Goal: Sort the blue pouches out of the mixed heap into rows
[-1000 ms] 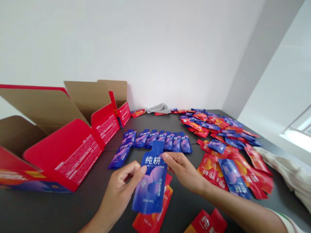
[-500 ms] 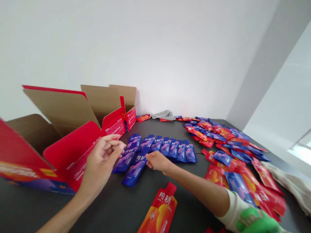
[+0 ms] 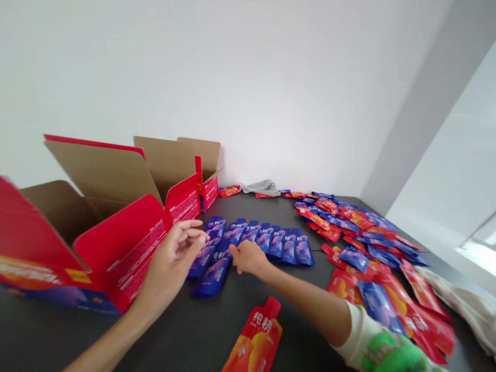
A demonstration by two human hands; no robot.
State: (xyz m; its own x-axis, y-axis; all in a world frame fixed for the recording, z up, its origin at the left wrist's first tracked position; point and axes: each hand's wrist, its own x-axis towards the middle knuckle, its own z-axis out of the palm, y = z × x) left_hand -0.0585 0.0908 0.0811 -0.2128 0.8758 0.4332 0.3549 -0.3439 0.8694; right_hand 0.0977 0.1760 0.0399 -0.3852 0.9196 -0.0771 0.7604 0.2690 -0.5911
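A row of blue pouches (image 3: 271, 240) lies side by side on the dark table (image 3: 186, 330). My right hand (image 3: 248, 257) rests with curled fingers on the top end of a blue pouch (image 3: 214, 273) at the row's near left end, pressing it down. My left hand (image 3: 174, 258) hovers just left of the row, fingers loosely bent and apart, holding nothing. A red-orange pouch (image 3: 258, 338) lies alone near the front edge, below my right forearm.
Open red cartons with brown flaps (image 3: 112, 222) stand at the left. A big heap of mixed red and blue pouches (image 3: 360, 243) covers the right side. A pale cloth (image 3: 465, 305) lies at the far right, and a grey cloth (image 3: 261, 186) by the wall.
The blue pouch that both hands held up a second ago now lies on the table at the row's left end. My left hand let go and moved left; my right hand stays on the pouch.
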